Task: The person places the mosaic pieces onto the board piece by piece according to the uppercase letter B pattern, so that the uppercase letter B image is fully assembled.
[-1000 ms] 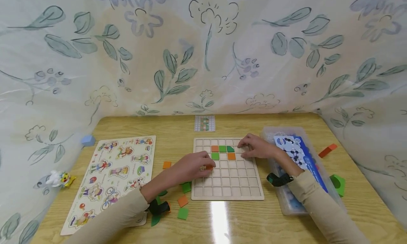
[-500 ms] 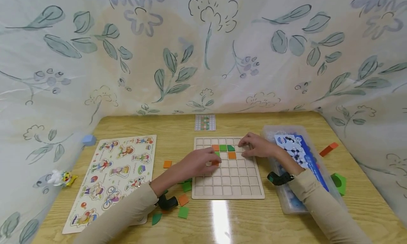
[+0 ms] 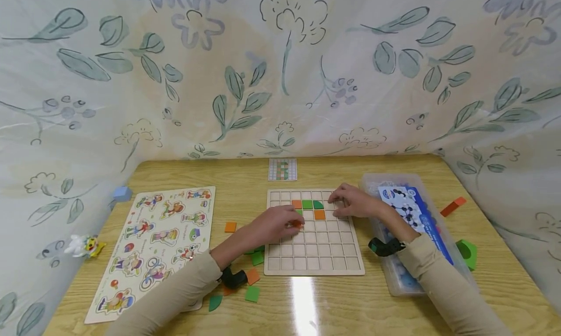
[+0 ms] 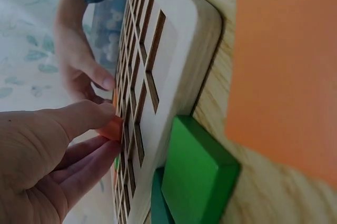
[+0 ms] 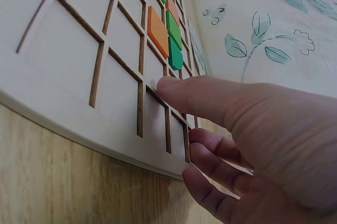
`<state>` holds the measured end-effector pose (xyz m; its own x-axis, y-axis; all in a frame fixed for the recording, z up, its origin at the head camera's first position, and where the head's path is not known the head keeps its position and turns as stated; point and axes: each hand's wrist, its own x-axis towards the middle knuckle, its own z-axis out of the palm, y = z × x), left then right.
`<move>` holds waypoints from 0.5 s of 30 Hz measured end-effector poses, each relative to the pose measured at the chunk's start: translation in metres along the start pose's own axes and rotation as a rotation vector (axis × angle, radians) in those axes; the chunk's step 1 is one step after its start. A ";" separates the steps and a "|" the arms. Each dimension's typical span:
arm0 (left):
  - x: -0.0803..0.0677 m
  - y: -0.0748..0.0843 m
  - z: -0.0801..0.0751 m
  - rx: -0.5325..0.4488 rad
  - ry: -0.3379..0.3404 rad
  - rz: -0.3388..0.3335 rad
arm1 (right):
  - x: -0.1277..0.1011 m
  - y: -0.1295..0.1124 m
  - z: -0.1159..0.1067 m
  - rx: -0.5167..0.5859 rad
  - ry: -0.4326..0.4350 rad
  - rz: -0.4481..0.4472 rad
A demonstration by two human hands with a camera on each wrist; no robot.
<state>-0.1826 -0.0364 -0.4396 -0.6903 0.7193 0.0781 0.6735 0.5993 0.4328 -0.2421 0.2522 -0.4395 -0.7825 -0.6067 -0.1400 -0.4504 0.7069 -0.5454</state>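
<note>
In the head view my left hand (image 3: 280, 223) is over the left half of a wooden grid board (image 3: 313, 272). Its thumb and fingers pinch an orange square tile (image 4: 111, 128), down close to the cells. Behind the fingertips, an orange tile (image 3: 296, 204), a green tile (image 3: 307, 204) and a dark green rounded tile (image 3: 318, 205) lie in a row. Another orange tile (image 3: 319, 214) lies one row nearer, and a green one there is mostly covered by my left hand. My right hand (image 3: 357, 201) rests at the board's right edge, fingers relaxed, holding nothing.
A small pattern card (image 3: 282, 170) lies behind the board. Loose tiles, including a green square (image 3: 252, 293), lie by my left forearm. On the left is a picture puzzle board (image 3: 149, 248); on the right, a clear plastic box (image 3: 396, 287) under my right forearm.
My left hand has moved a little to the right across the board with the orange tile, then stayed nearly still. My right hand has kept its place.
</note>
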 end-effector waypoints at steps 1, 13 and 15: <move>0.000 0.000 0.000 -0.003 0.000 -0.005 | 0.000 0.000 0.000 0.000 -0.001 -0.003; -0.002 -0.002 0.001 0.033 0.016 0.042 | 0.000 0.000 -0.001 -0.014 0.001 -0.003; -0.004 -0.001 0.001 0.072 0.028 0.074 | 0.001 -0.001 -0.001 -0.018 -0.002 0.011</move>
<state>-0.1804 -0.0392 -0.4416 -0.6443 0.7531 0.1331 0.7395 0.5690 0.3597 -0.2429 0.2515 -0.4383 -0.7865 -0.5996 -0.1480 -0.4495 0.7201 -0.5286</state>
